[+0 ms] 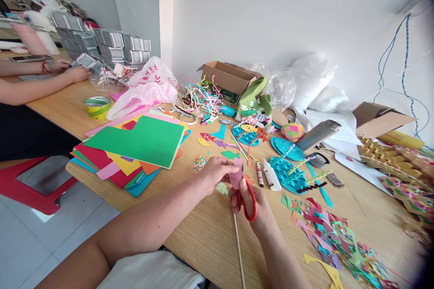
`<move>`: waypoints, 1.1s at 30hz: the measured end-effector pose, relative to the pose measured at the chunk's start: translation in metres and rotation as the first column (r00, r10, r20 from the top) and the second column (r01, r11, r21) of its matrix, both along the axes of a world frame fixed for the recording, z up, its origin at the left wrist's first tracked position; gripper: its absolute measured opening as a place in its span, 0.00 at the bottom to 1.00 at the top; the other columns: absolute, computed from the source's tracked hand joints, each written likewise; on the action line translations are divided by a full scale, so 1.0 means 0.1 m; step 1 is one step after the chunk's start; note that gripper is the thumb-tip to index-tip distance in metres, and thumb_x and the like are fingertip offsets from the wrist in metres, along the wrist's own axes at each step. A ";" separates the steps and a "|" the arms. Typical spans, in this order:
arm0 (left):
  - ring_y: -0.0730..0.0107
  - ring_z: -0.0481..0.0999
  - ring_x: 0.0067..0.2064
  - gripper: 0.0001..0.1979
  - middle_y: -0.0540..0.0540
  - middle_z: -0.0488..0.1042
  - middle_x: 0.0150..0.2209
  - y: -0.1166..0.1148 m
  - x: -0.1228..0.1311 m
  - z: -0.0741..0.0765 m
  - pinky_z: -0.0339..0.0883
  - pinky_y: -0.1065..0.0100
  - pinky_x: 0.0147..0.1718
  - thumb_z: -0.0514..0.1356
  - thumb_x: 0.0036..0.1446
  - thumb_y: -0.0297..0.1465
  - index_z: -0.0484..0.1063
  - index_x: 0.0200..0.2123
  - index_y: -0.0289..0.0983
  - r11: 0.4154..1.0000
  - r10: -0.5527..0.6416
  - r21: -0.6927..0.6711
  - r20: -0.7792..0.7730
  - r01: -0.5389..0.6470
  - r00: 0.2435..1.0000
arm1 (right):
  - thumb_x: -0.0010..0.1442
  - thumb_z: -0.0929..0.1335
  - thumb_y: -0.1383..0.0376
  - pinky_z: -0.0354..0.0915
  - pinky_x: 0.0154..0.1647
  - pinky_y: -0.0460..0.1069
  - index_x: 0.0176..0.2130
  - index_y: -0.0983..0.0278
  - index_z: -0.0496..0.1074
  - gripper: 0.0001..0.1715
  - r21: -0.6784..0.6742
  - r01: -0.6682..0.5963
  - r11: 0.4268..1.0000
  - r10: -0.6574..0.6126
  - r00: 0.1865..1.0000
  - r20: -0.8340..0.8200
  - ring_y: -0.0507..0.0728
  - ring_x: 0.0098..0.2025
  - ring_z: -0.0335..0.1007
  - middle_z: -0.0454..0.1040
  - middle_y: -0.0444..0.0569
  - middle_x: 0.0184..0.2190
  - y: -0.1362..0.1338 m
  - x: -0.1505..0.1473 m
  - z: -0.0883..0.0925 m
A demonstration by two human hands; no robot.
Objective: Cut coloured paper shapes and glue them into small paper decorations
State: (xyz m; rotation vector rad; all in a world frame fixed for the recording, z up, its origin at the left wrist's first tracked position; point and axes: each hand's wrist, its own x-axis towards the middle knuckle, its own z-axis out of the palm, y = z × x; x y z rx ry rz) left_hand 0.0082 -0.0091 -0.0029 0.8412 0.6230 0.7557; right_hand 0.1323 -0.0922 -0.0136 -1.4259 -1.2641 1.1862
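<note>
My left hand is closed in a pinch on a small pink paper piece over the wooden table. My right hand grips red-handled scissors, their blades up against the pink piece. Small cut paper fish and a white glue bottle lie just beyond my hands. A thin wooden stick lies on the table under my right wrist.
A stack of coloured paper sheets lies left. Paper scraps pile up on the right. Teal paper plates, a metal flask, cardboard boxes, a tape roll and a plastic bag crowd the back. Another person's arms work at far left.
</note>
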 end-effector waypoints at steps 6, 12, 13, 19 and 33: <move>0.73 0.70 0.19 0.12 0.48 0.71 0.18 -0.01 0.00 0.00 0.63 0.70 0.21 0.68 0.38 0.35 0.72 0.22 0.32 1.000 -0.005 -0.003 -0.002 0.005 1.000 | 0.61 0.61 0.40 0.57 0.19 0.45 0.29 0.66 0.70 0.32 0.007 -0.002 1.000 0.002 1.000 0.021 0.50 0.17 0.62 0.68 0.45 0.16 0.00 -0.01 0.02; 0.73 0.70 0.20 0.13 0.48 0.72 0.19 0.00 0.00 0.00 0.64 0.70 0.23 0.68 0.37 0.35 0.72 0.22 0.32 1.000 0.004 -0.003 -0.008 -0.004 1.000 | 0.58 0.61 0.38 0.56 0.18 0.45 0.29 0.65 0.70 0.33 -0.010 0.002 1.000 -0.002 1.000 0.028 0.51 0.17 0.62 0.68 0.44 0.16 -0.01 -0.02 0.03; 0.74 0.70 0.20 0.13 0.48 0.72 0.19 0.00 0.00 0.00 0.65 0.70 0.24 0.68 0.37 0.35 0.72 0.22 0.31 1.000 0.007 0.000 -0.008 -0.007 1.000 | 0.58 0.62 0.38 0.56 0.18 0.45 0.29 0.65 0.70 0.34 -0.011 0.003 1.000 -0.003 1.000 0.028 0.51 0.17 0.62 0.68 0.44 0.16 -0.01 -0.02 0.03; 0.73 0.70 0.20 0.13 0.48 0.72 0.19 0.00 0.00 0.00 0.65 0.69 0.24 0.68 0.37 0.35 0.72 0.22 0.31 1.000 0.006 -0.004 -0.005 -0.006 1.000 | 0.59 0.62 0.40 0.56 0.18 0.45 0.29 0.65 0.70 0.32 0.002 0.020 1.000 -0.020 0.999 0.034 0.50 0.16 0.62 0.67 0.44 0.16 -0.01 -0.02 0.02; 0.74 0.70 0.21 0.13 0.48 0.72 0.19 0.00 -0.01 0.00 0.64 0.69 0.25 0.68 0.37 0.35 0.72 0.23 0.31 1.000 0.000 0.009 0.004 0.000 1.000 | 0.57 0.62 0.38 0.56 0.15 0.45 0.27 0.64 0.67 0.33 -0.039 0.048 0.998 -0.047 0.998 0.031 0.50 0.15 0.60 0.66 0.43 0.14 0.00 -0.02 0.02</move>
